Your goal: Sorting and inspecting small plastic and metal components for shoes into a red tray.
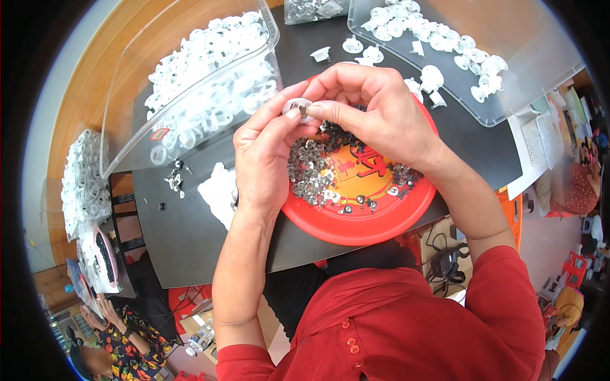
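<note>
Over the far left part of a red round tray [356, 236], my two hands meet around a small round whitish plastic piece [293, 103] with a dark metal bit at its middle. My left hand [264, 152] grips its near left side between thumb and fingers. From the right, the thumb and fingers of my right hand [381, 111] press on the same piece. Below them in the tray lie a heap of small shiny metal clips [309, 168] and some darker small parts [335, 136]. My fingers partly cover the plastic piece and the tray's far side.
A clear bin [274, 38] full of white plastic parts stands at the far left; another clear bin [489, 120] with white parts is at the right. White plastic parts [353, 44] and small metal pieces [175, 180] lie on the dark table [190, 247]. Another person [130, 340] sits at the lower left.
</note>
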A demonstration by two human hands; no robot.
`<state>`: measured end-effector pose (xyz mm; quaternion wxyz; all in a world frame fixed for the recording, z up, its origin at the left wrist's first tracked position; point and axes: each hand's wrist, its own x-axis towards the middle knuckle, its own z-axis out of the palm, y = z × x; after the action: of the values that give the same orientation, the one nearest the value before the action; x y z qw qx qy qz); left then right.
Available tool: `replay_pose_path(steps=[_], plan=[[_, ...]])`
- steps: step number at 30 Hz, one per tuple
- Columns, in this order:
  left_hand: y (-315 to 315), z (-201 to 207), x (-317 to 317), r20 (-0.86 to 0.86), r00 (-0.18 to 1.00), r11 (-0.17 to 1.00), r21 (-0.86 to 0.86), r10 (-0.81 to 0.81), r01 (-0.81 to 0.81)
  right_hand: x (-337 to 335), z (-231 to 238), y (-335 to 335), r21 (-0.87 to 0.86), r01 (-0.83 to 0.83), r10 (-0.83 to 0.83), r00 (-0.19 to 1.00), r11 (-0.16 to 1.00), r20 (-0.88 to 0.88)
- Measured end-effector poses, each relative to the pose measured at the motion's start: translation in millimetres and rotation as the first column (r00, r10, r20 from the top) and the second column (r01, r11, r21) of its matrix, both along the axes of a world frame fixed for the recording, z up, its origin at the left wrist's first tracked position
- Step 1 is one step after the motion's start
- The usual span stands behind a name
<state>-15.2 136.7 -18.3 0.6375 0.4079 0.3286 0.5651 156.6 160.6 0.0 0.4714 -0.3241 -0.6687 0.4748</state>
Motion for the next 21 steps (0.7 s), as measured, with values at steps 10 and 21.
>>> replay_pose_path(steps=[10, 21], plan=[[-3, 4, 6, 0.045, 0.999, 1.000, -0.010, 0.010, -0.010, 3, 1, 2, 0.116, 0.006, -0.012, 0.999, 0.993, 0.047], [1, 6, -5, 0.012, 0.999, 0.999, -0.004, 0.047, -0.047, 53, 17, 27, 0.242, 0.073, -0.216, 0.737, 0.968, 0.641]])
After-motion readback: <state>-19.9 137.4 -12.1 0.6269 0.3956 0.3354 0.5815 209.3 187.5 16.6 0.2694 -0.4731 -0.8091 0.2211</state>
